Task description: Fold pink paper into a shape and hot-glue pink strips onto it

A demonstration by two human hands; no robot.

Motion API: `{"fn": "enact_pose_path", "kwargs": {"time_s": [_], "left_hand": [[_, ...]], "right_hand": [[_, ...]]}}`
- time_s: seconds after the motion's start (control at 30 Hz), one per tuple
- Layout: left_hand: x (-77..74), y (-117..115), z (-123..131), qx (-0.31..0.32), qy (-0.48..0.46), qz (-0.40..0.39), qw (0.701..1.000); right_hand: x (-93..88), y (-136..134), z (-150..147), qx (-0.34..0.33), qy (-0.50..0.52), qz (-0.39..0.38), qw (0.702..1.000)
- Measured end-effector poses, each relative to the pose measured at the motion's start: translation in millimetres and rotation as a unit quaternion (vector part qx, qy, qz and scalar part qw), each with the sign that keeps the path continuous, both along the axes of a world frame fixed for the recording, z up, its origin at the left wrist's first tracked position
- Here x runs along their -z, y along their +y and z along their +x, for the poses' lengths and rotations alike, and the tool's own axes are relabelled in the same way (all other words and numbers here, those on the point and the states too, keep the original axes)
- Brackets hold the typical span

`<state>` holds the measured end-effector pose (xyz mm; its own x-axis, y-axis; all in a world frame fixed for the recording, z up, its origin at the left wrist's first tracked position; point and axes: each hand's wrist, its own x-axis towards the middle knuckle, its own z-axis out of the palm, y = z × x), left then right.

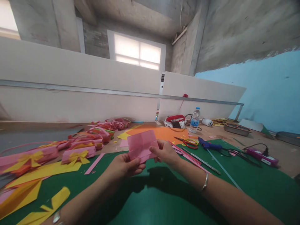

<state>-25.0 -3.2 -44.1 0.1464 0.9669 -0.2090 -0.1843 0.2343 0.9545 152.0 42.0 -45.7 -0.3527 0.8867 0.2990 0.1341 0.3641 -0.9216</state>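
With thumb and fingers of left hand (131,165), pinching pink paper (141,142) at its lower left; with those of right hand (161,151), pinching the lower right edge. Holding it up over green mat (264,189), creased face turned to view, presumably to see the crease and prevent flopping. Noted scissors (191,144) and glue gun (211,145) at right, apparently parked within reach; also noted pink pieces (90,152), two with yellow bows (78,156), at left, probably grouped out of the way.

This looked like a craft workshop. Scissors (184,140), a blue glue gun (211,145) and orange paper (167,132) lay around a big green mat (253,187), near rough, gray concrete walls (37,25).
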Motion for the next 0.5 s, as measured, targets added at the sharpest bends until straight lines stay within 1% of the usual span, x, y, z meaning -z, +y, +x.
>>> {"fn": "enact_pose_path", "kwargs": {"time_s": [0.1, 0.23, 0.4, 0.5], "left_hand": [[2.5, -0.3, -0.5, -0.009, 0.000, 0.003, 1.000], [5.2, -2.5, 3.0, -0.006, -0.003, 0.008, 1.000], [2.9, -0.6, 3.6, -0.007, 0.023, 0.022, 0.999], [3.1, 0.9, 0.9, 0.000, 0.030, 0.028, 0.999]], "right_hand": [[1.3, 0.5, 1.4, -0.039, -0.009, -0.030, 0.999], [4.1, -4.4, -4.2, -0.034, 0.002, -0.032, 0.999], [2.6, -12.2, -12.3, -0.028, 0.017, -0.049, 0.998], [1.7, -12.3, -11.1, -0.052, 0.016, -0.069, 0.996]]}}
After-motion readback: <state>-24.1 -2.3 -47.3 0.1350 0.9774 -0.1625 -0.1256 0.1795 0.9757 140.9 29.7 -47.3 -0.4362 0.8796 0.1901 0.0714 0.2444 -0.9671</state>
